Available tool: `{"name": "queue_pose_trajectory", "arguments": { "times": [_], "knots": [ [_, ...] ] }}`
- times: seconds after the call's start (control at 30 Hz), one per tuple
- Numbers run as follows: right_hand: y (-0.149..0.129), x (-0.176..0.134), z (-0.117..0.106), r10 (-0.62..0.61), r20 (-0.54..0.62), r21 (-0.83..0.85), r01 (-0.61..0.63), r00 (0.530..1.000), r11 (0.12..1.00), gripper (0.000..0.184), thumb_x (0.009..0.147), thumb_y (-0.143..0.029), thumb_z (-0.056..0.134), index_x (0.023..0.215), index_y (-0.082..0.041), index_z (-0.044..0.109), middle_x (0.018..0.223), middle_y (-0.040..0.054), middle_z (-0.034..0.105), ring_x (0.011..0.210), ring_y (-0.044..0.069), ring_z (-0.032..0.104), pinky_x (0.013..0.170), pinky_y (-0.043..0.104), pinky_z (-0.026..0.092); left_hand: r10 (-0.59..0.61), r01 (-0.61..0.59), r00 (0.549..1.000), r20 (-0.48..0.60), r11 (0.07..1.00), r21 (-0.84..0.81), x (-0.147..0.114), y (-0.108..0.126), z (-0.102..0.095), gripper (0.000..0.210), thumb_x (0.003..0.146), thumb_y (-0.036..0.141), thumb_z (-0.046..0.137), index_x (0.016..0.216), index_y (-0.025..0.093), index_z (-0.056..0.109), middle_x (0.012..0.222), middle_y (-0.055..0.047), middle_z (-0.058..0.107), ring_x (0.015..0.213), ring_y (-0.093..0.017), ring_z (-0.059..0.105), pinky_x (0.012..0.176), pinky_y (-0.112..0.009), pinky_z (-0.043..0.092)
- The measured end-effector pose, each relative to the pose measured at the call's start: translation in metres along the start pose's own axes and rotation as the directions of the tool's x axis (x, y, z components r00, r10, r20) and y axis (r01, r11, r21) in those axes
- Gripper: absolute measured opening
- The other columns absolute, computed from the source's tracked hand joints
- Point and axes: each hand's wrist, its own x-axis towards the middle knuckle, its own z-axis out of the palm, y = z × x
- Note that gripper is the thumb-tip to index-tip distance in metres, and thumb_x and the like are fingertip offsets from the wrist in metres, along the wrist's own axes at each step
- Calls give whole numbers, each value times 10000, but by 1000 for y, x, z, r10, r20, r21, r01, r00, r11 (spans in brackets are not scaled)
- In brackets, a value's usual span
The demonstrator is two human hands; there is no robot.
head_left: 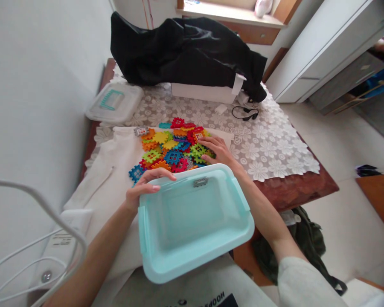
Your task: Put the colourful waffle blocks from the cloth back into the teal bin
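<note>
My left hand [147, 185] grips the far left rim of a light teal plastic box [243, 232], thumb inside the wall. The box is tilted towards me, its near side close to my body. A single grey toothed piece [200, 182] lies inside against the far wall. Beyond the box is a heap of colourful interlocking plastic building pieces [173, 157], several with window-like grids. My right hand [220, 150] reaches past the box's right side, fingers outstretched and touching the right edge of the heap. Nothing shows gripped in it.
A clear lid with a teal handle [115, 102] lies at the table's back left. Black sheeting [185, 51] covers a white box behind the heap. Black earphones [245, 113] rest on the lace tablecloth [265, 145]. A white cable [35, 192] loops at left. A dark backpack [307, 243] sits at right.
</note>
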Motion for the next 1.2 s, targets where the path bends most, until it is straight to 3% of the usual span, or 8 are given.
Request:
{"name": "queue_pose_trajectory", "arguments": {
  "times": [0.13,0.27,0.4,0.6,0.67,0.77,0.93,1.2],
  "knots": [
    [-1,3,-1,-13,39,-35,15,999,999,564,974,-555,868,1493,-354,773,1625,98,716,1497,392,638,1308,642,419,16,-16,1000,25,1000,6,-1,3,4,345,679,306,776,969,212,939,971,-94,840,770,-265,721,624,-325,545],
    [-2,7,1,-48,-20,-33,48,999,998,365,1055,-539,757,1344,-332,836,1470,90,813,1333,334,745,1272,597,454,20,-20,1000,-14,1000,22,-3,4,-1,294,731,303,777,966,219,933,1012,-91,851,811,-271,741,659,-322,572],
    [-5,9,2,-77,-61,-26,76,995,997,354,1126,-527,634,1300,-300,843,1329,96,864,1249,304,774,1238,551,493,73,-72,997,-33,997,27,-1,-2,-13,261,736,310,790,952,242,920,991,-87,857,791,-267,741,646,-325,576],
    [-6,8,3,-43,-94,-36,40,995,999,283,1113,-464,635,1172,-274,836,1213,101,866,1173,301,777,1181,538,532,126,-125,991,-52,992,16,5,-4,-17,181,720,330,799,829,202,866,894,-102,833,694,-246,724,571,-309,567],
    [-5,6,3,-61,-73,-45,58,995,997,240,1094,-467,678,1115,-281,828,1230,95,859,1194,303,771,1184,534,534,83,-83,996,-32,997,4,7,-2,-14,230,707,337,788,860,194,883,877,-108,832,671,-246,722,541,-305,555],
    [-3,3,5,-66,-69,-70,61,995,996,219,1055,-460,753,1177,-288,814,1463,106,793,1384,331,706,1255,551,498,48,-48,999,-20,999,8,10,-2,-9,271,694,332,773,893,205,904,868,-104,834,649,-240,713,517,-300,533],
    [2,1,6,-32,-67,-112,25,997,993,520,1031,-459,802,1504,-261,715,1755,147,587,1605,386,548,1333,617,426,141,-139,990,-31,989,49,12,-7,-10,228,717,310,779,898,249,904,880,-84,836,688,-266,716,602,-360,590],
    [-1,1,7,-22,-103,-89,13,994,996,260,1123,-444,676,1238,-264,824,1431,114,814,1370,325,711,1247,558,495,107,-107,994,-27,994,21,9,-6,-8,240,723,316,754,875,188,890,919,-109,839,725,-252,733,575,-311,552]
  ]
}}
